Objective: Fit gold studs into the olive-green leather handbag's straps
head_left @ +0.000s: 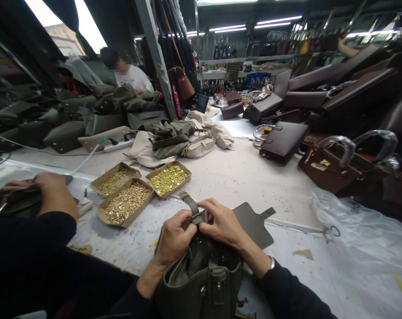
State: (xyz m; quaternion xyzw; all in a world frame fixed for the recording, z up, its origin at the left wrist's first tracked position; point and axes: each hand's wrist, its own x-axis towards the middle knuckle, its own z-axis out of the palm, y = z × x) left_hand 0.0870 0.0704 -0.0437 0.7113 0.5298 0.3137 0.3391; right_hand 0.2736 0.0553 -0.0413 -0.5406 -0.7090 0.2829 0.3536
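Note:
A dark olive-green bag (pixel 190 288) stands in front of me with its top open and a strap with a metal fitting on its near side. Beyond its rim, my left hand (pixel 176 232) pinches a short olive strap (pixel 191 204) that ends in a metal buckle. From the other side my right hand (pixel 220 223) grips the same strap, thumbs close together. Whatever small part may lie between the fingertips is hidden. Past my right hand, an olive flap with a narrow tab (pixel 252 223) lies flat on the table.
Three cardboard trays of small gold-coloured metal pieces (pixel 126 204) sit left of the bag. A co-worker's arm (pixel 56 195) works at far left. Beige and olive bags (pixel 201 146) lie ahead; brown handbags (pixel 333 166) pile at right beside clear plastic (pixel 360 235).

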